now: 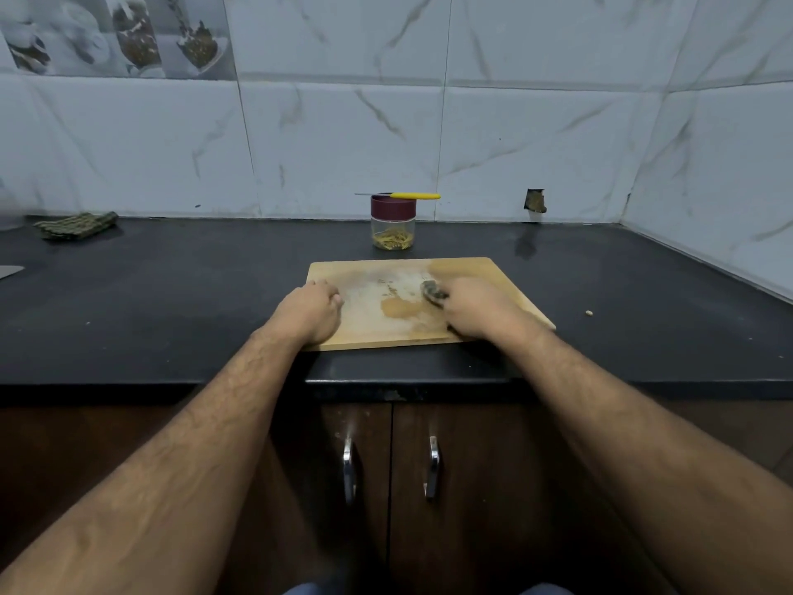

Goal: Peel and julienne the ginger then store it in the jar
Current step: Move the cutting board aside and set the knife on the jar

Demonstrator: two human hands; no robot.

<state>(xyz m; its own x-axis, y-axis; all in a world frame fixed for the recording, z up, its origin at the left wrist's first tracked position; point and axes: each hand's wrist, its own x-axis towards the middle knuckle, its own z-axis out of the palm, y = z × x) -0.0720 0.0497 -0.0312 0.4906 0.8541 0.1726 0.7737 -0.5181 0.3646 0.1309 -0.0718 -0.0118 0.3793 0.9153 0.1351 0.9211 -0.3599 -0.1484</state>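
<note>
**Risk check: knife perched on the jar, wet board near the counter edge**

Ginger: the julienned strips (392,241) look to be already in the glass jar (393,231), maroon lid (393,207) on. The jar stands on the black counter (171,294) just behind the board's back edge, toward the tiled wall.

Hands:
- Your left hand (312,309) sits on the left edge of the wooden cutting board (472,268), fingers curled at the edge; looks like it's steadying the board. I can't tell whether it actually grips anything.
- Your right hand (476,309) is clamped on a dark scrubber or cloth wad (433,290), pressed to the board's right half. Blurred, so I can't tell which.

My read: the task is basically done and you're cleaning up.

What could go wrong:
- The yellow-handled knife (405,195) lies flat across the lid, blade overhanging left, handle overhanging right. Bump the jar or reach past it and the knife slides off, possibly tipping the jar. Take it off first.
- The board's front edge is near the counter's front edge. Hard scrubbing toward yourself could push it over, especially if your left hand lets go.
- There's a wet patch (401,310) at the board's middle, so it may skate on the counter.
- A small scrap (589,313) lies on the counter right of the board; easy to miss when wiping.
</note>
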